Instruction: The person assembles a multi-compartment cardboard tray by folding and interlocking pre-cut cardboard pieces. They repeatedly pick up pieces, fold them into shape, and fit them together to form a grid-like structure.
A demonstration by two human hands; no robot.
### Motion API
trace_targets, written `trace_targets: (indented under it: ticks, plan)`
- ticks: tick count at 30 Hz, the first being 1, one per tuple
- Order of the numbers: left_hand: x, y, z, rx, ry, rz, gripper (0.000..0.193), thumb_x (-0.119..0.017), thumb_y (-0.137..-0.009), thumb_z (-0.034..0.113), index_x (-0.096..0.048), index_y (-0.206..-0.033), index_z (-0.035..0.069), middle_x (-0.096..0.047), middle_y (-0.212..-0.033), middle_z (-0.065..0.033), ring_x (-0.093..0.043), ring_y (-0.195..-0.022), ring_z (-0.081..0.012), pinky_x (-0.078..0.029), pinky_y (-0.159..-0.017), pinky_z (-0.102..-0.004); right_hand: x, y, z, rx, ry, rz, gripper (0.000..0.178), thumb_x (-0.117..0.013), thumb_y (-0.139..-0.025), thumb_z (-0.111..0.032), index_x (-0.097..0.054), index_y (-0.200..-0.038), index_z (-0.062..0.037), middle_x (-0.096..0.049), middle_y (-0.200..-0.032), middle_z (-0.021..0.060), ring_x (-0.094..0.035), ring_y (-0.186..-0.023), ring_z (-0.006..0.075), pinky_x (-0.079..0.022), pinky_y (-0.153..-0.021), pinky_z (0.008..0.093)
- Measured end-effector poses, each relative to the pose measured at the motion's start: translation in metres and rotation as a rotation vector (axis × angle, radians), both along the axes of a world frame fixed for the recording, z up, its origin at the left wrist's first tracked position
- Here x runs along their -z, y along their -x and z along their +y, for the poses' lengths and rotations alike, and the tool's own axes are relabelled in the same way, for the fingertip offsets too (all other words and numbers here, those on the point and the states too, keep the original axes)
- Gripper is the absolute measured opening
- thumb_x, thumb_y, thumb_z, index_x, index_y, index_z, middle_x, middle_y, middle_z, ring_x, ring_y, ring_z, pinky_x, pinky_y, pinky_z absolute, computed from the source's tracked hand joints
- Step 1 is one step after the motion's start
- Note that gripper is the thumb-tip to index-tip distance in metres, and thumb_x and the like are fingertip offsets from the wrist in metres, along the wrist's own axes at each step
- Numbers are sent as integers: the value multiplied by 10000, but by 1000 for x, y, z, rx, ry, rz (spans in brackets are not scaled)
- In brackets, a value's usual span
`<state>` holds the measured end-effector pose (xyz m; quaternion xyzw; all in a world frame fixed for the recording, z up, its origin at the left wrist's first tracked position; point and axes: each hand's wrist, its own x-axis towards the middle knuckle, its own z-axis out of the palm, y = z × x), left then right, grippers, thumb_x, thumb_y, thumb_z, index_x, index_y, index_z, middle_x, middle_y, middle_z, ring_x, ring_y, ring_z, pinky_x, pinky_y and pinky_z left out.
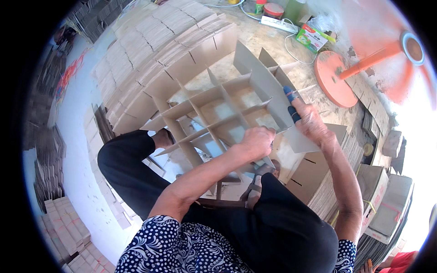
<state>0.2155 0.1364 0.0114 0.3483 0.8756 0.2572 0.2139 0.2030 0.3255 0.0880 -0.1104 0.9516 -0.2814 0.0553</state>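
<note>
A brown cardboard divider grid (216, 111) stands on edge between my knees, its strips slotted crosswise into open cells. My right hand (310, 122), with dark blue wraps on two fingers, is closed over the upper edge of a long cardboard strip (260, 79) on the grid's right side. Just left of it, my left hand (258, 144) is closed in a pinch at the grid's near right corner, by the ends of the cross strips. Its fingertips are partly hidden, but a strip end shows beside them.
Stacked cardboard strips (157, 38) fill the far left, and another slotted stack (314, 175) lies by my right knee. An orange fan (334, 79) stands at the far right, blades blurred. Near it are a green-and-red box (312, 37) and a white power strip (277, 24). Wrapped bundles (387, 207) sit right.
</note>
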Motion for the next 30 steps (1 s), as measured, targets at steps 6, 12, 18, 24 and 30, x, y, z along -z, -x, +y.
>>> trace_targets:
  ticks: [6,12,18,24,30]
  plan:
    - [2,0,-1,-57,-41,-56,174,-565,-747,147,-626,-882,54,-652,-826,-183,-625,-799,-389,-481,-699,-492,63,-10,-20,48,-283,-242,588,-565,-737,-30,-439,-1310,-75,-637,-882,257,-612,-876,428,-487,-776,490]
    - [-26,-17,-69,78,-447,107,353,-688,-703,84,-524,-997,-22,-463,-1254,-230,-433,-1189,-427,-421,-939,-465,1,18,-39,138,-358,-9,404,-588,-756,-105,-548,-1156,-61,-647,-904,199,-644,-856,362,-513,-729,458]
    - [-66,-90,-205,186,138,100,677,-759,-535,115,-495,-1144,-21,-251,-1428,-301,-187,-1332,-556,-222,-1061,-626,37,63,-83,153,-319,242,407,-619,-745,-127,-541,-1133,-35,-594,-1038,162,-597,-968,316,-469,-812,436]
    - [-16,-78,-179,27,192,382,649,-694,-500,47,-553,-1132,-1,-184,-1472,-300,-118,-1351,-564,-160,-1027,-704,77,-17,-114,-22,-73,407,470,-613,-691,-130,-533,-1136,-3,-578,-882,154,-584,-859,297,-461,-772,423]
    - [-8,-22,-152,80,79,272,354,-566,-648,-16,-550,-1001,5,-547,-1067,-218,-534,-1003,-405,-440,-849,-503,59,-170,-62,324,306,226,376,-525,-803,-132,-553,-1159,-15,-557,-1105,200,-543,-1022,317,-442,-857,440]
